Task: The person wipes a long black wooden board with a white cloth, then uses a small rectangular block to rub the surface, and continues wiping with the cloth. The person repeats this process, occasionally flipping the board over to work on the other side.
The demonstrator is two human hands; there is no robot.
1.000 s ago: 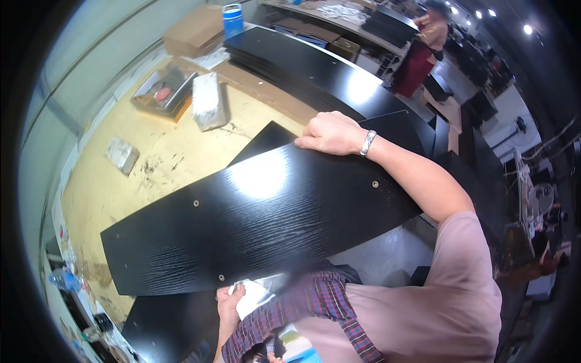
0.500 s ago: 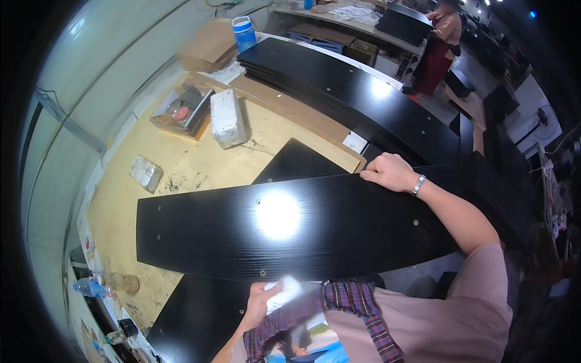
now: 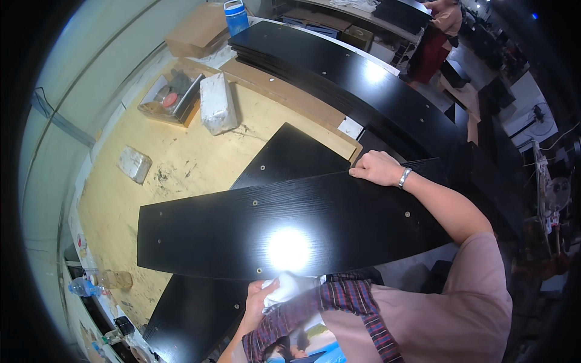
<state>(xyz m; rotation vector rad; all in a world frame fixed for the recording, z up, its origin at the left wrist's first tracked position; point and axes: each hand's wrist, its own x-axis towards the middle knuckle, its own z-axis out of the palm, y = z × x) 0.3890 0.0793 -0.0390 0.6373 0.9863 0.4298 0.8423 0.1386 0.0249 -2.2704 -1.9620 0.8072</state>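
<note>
A long black board (image 3: 345, 224) with wood grain and small metal-ringed holes lies crosswise in front of me. My right hand (image 3: 378, 168) is closed over its far edge, towards the right end, with the thumb on top. At the near edge, close to my body, my left hand (image 3: 257, 297) grips a bunched white cloth (image 3: 285, 289). The cloth is right beside that edge; whether it presses on it I cannot tell. Beneath the board, another black board (image 3: 296, 151) lies at an angle, sticking out on the far side and at the lower left.
A stack of black boards (image 3: 363, 78) runs along the far side. On the yellowish tabletop (image 3: 193, 157) are a white wrapped block (image 3: 218, 106), a smaller block (image 3: 134, 164) and an open box (image 3: 172, 103). Bottles (image 3: 85, 287) stand lower left. A co-worker (image 3: 445, 27) stands far right.
My view has tilted slightly, so the background sits higher. The board's left end has swung slightly nearer to me. Both hands keep their holds.
</note>
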